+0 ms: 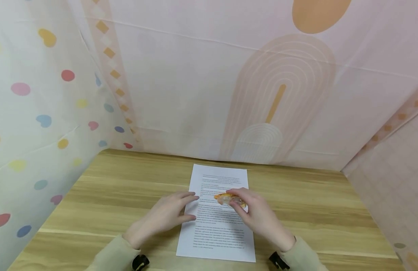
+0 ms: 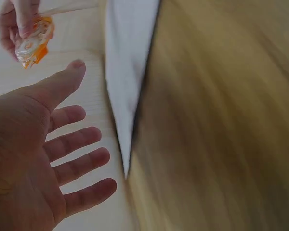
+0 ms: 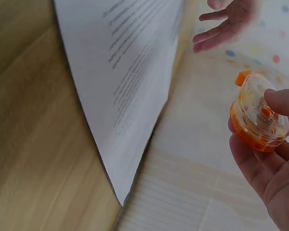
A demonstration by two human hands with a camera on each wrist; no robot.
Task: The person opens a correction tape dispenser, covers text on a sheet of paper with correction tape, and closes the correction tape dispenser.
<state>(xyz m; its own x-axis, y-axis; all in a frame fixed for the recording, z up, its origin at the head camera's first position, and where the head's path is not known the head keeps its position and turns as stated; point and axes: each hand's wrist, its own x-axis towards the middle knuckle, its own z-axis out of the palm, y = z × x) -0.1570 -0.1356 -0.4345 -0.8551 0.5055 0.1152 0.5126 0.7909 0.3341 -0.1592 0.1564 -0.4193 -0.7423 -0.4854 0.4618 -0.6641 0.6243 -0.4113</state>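
Observation:
A printed sheet of paper point(image 1: 217, 237) lies lengthwise on the wooden table. Over its right half, my right hand point(image 1: 260, 216) pinches an orange correction tape point(image 1: 224, 198) between thumb and fingers. In the right wrist view, the correction tape point(image 3: 255, 115) shows a clear cover, inner reels and an orange tip facing away from the palm. My left hand point(image 1: 165, 212) holds nothing; its fingers reach over the left edge of the sheet, spread apart in the left wrist view.
The wooden table point(image 1: 104, 195) extends on both sides of the sheet. A pale patterned cloth point(image 1: 182, 90) hangs behind its far edge, and a dotted cloth point(image 1: 53, 158) hangs at the left. Dark wrist straps point(image 1: 140, 262) show at both sleeves.

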